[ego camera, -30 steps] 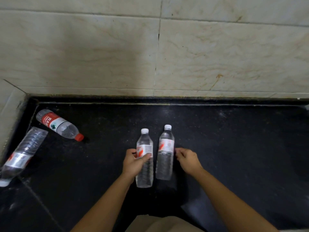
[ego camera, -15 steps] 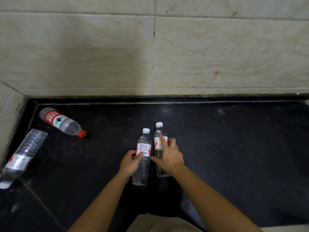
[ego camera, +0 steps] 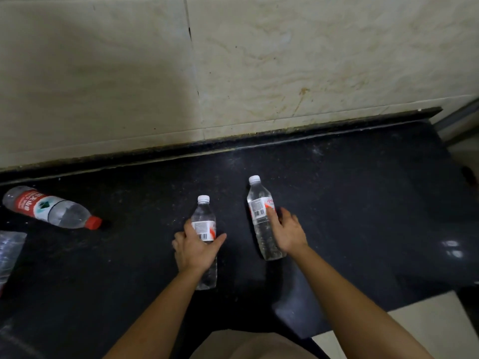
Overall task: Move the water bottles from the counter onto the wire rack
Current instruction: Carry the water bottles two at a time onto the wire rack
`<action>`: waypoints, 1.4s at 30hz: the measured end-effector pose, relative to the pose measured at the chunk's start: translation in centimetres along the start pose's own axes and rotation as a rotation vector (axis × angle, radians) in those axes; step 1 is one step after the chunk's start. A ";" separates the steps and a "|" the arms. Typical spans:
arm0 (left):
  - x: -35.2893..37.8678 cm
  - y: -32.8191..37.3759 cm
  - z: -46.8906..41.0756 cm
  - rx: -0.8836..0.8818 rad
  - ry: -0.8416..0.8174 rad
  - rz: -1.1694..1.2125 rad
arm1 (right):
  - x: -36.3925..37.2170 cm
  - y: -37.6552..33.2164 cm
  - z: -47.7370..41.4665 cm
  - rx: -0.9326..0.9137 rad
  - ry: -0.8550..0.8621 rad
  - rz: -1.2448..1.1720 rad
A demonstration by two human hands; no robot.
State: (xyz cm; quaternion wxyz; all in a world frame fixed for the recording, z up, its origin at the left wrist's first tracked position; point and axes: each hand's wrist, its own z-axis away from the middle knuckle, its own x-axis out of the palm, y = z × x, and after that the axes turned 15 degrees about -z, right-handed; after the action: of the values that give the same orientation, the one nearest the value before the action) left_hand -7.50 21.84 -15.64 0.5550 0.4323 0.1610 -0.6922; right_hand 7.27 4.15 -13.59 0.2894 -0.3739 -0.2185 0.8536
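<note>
- The left white-capped bottle is clear, with a white and red label. It stands cap up over the front middle of the counter.
- The left hand grips this bottle at the label. The thumb lies on its right side and the fingers wrap round its left.
- The right white-capped bottle is just to the right and apart from the first. It leans, with its cap tipped up and to the left, and its barcode label faces the camera.
- The right hand holds this bottle from its right side. The fingers curl round the body and one finger lies along the label.
- I cannot tell whether either bottle's base touches the counter or is lifted off it.
- A red-capped bottle with a red label lies on its side well to the left on the counter, cap pointing right.
- Another clear bottle lies at the far left edge, cut off by the frame.
- The counter is black and speckled, and its right end shows in the upper right.
- A cream marbled tile wall rises behind the counter.
- Pale floor shows at the lower right.
</note>
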 end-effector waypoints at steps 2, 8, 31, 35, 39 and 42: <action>0.2 0.1 -0.1 -0.002 0.029 -0.013 | 0.8 -0.8 0.2 -0.003 -0.013 0.008; 0.2 0.1 -0.1 -0.012 0.033 0.069 | 2.0 -1.7 1.1 -0.047 0.029 0.094; 5.4 30.4 37.7 0.731 -0.134 0.996 | -38.8 19.2 17.9 -0.506 0.366 -1.011; 8.9 38.4 45.0 0.879 -0.138 0.925 | -47.9 23.0 20.5 -0.572 0.441 -1.116; 11.6 45.1 49.2 1.015 -0.164 0.859 | -55.1 24.8 21.6 -0.695 0.522 -1.073; 13.1 49.8 50.8 1.095 -0.184 0.834 | -59.5 25.4 20.0 -0.707 0.593 -1.065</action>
State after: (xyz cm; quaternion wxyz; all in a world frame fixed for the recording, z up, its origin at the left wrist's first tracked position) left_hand 16.21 -38.62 16.10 0.4881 0.6153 -0.4387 -0.4367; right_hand 16.53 -56.85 14.39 0.5765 -0.5047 -0.5481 0.3355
